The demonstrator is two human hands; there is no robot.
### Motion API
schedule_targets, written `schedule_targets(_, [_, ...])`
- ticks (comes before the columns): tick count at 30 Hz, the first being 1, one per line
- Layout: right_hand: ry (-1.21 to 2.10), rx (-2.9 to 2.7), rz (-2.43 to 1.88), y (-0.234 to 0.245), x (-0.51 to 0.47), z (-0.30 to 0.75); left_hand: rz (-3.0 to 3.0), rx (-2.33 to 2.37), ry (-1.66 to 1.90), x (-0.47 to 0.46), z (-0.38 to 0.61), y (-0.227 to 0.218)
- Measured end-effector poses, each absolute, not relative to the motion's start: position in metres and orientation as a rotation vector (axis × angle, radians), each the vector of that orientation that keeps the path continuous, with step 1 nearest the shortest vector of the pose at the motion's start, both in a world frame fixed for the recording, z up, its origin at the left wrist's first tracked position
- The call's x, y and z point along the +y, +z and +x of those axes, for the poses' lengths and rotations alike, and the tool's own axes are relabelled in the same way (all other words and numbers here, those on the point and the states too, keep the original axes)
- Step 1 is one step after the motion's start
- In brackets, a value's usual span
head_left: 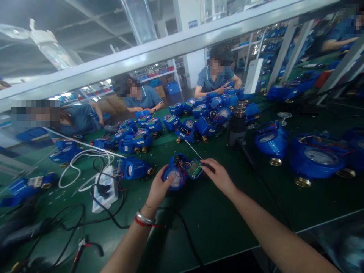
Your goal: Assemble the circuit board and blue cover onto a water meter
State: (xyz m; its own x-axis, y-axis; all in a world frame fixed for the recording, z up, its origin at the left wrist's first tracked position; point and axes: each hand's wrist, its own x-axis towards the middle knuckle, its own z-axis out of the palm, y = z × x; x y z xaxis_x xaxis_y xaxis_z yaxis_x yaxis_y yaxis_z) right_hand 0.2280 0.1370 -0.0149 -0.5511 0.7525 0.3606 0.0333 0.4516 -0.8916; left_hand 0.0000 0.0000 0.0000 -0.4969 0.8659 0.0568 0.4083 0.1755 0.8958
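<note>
Opened water meter [178, 175] between both hands, power strip [104, 192] left, meter rows [182, 123] behind.

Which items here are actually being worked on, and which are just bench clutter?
In hand:
- open blue meter, steadied by left hand
- green circuit board on it, pinched by right hand

Lying about:
- blue meter beside it
- white power strip with black cables
- large blue meters at right
- green table

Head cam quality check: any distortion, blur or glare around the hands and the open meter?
Head view: strong wide-angle bend, the overhead rail bows and the table edge tilts; soft overall, right-edge meters smeared; the open blue meter between left hand and right hand is reasonably sharp; lighting dim and blue-tinted, glare only on the hanging plastic bag.
</note>
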Motion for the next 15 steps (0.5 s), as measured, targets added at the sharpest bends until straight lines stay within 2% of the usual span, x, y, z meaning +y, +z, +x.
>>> schedule_targets(6, [1.178,-1.940,-0.624,-0.025,0.136,0.220,1.583,2.273,0.974,-0.006,-0.023,-0.001])
schedule_targets(11, [1.176,-1.932,-0.627,-0.029,0.137,0.214,1.915,2.386,0.620,-0.005,-0.016,0.017])
schedule_targets(15, [1.146,-1.916,-0.637,-0.031,0.139,0.211,2.226,2.338,0.586,0.019,0.009,0.039])
